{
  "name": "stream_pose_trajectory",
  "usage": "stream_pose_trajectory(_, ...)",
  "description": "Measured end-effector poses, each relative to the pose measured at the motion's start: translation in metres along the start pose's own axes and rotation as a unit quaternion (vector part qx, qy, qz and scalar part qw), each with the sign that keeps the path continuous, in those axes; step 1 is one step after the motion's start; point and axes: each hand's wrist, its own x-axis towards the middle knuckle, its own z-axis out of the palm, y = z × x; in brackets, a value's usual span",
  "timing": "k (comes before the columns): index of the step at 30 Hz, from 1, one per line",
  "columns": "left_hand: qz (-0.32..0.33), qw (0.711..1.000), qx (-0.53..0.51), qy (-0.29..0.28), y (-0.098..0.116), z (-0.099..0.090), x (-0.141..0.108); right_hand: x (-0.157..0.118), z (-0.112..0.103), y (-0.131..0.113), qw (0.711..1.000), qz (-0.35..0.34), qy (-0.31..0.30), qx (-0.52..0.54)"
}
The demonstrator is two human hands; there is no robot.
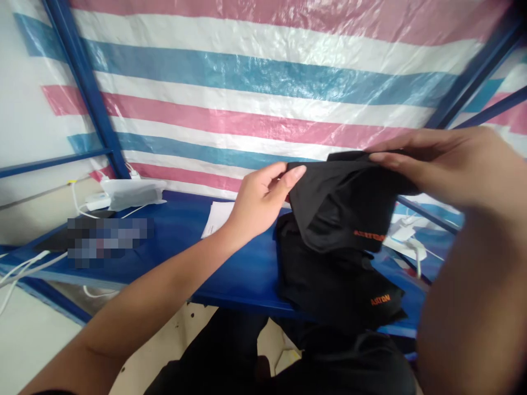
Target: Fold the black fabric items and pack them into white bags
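Observation:
A piece of black cloth with orange lettering hangs above the blue table, stretched between my two hands. My left hand pinches its upper left corner between thumb and fingers. On the right, my right hand grips the upper edge, thumb in front. The cloth looks folded or layered, its front side drooping; its exact kind I cannot make out. Just below lies a second black cloth with similar orange lettering, partly over the table's front edge. The raised cloth hides its upper part.
White paper lies on the blue table behind my left forearm. Chargers and white cables sit at the left, a white power strip at the right. Blue posts and a striped plastic sheet enclose the back.

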Motion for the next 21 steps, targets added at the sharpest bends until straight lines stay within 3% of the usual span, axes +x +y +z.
stream_pose_trajectory(3,-0.035,0.998,-0.044,0.002,-0.011,0.01,0.009,0.003,-0.017,0.017,0.993,-0.005,-0.067,-0.1)
stream_pose_trajectory(7,-0.064,0.995,-0.075,-0.018,-0.037,0.015,0.026,0.005,-0.015,0.035,0.975,-0.049,-0.18,-0.123)
stream_pose_trajectory(14,-0.069,0.994,-0.075,-0.044,-0.052,0.018,0.057,0.0,-0.011,0.028,0.975,-0.035,-0.202,-0.086)
stream_pose_trajectory(17,-0.132,0.976,-0.12,-0.124,-0.056,0.01,0.046,0.0,-0.012,0.027,0.978,-0.046,-0.198,-0.047)
stream_pose_trajectory(21,-0.25,0.905,-0.147,-0.311,-0.068,-0.004,0.007,-0.003,-0.012,0.037,0.978,-0.041,-0.198,-0.058)
